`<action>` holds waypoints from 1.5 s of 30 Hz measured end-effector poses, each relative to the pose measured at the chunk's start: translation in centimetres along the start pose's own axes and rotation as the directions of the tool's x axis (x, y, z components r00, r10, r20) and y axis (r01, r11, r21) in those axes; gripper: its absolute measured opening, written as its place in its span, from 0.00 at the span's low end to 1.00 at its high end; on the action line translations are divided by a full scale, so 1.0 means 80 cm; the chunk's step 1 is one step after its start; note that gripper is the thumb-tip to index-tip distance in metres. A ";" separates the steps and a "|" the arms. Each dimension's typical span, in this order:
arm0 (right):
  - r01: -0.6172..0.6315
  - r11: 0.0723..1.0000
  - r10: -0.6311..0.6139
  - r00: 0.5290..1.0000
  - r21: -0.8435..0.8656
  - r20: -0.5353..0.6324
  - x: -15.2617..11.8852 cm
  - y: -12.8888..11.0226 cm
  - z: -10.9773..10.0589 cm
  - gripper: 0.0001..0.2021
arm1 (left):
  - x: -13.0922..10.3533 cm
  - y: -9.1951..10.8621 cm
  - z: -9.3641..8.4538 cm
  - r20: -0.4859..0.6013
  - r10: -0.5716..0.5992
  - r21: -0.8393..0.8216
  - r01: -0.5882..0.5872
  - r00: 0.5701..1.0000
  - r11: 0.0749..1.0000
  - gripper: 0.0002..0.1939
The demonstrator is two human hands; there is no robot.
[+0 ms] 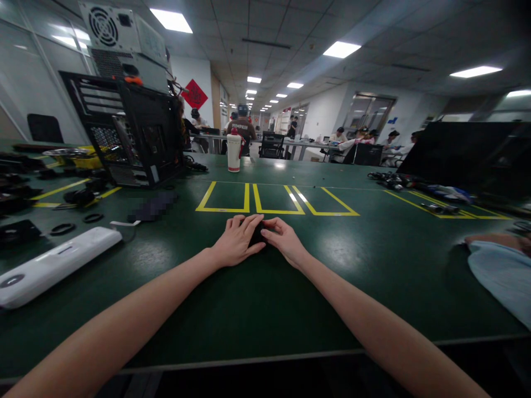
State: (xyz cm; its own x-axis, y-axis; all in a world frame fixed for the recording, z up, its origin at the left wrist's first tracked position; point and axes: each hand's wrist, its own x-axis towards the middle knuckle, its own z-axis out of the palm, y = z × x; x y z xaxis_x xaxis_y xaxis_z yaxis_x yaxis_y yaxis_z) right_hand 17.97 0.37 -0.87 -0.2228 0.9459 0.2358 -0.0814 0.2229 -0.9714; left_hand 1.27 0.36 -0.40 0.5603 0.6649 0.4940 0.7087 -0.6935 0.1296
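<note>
Between my two hands is a small black object (256,234), low over the green table (265,298); my fingers cover much of it and its kind cannot be made out. My left hand (238,239) grips it from the left, fingers laid over its top and thumb along the near side. From the right, my right hand (284,239) pinches its edge between thumb and fingertips. Just beyond the hands, yellow tape outlines (280,211) mark the table top.
A black computer case (145,132) with a power supply (120,33) on top stands at left. Nearer lie a white elongated device (62,264) and black rings (63,228). A white cup (234,152) stands ahead. At right are cables (390,179) and another person's sleeve (498,271).
</note>
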 end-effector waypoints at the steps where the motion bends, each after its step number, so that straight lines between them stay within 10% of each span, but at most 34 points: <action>1: 0.007 1.000 -0.007 1.000 -0.007 -0.001 0.000 -0.001 0.001 0.14 | 0.000 -0.001 -0.002 0.013 0.012 -0.014 -0.012 1.000 1.000 0.34; 45: -0.077 0.997 0.077 0.995 -0.013 0.062 0.002 -0.005 -0.001 0.13 | 0.000 -0.008 -0.007 -0.121 0.081 -0.227 -0.107 0.989 0.968 0.32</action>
State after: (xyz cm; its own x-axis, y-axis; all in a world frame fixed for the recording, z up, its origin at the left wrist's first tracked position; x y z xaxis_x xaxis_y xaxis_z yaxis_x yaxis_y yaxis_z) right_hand 18.08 0.43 -0.45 -0.2883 0.9439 0.1612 -0.0511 0.1529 -0.9869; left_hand 0.57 0.63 0.02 0.5598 0.5682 0.6031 0.5288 -0.8054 0.2680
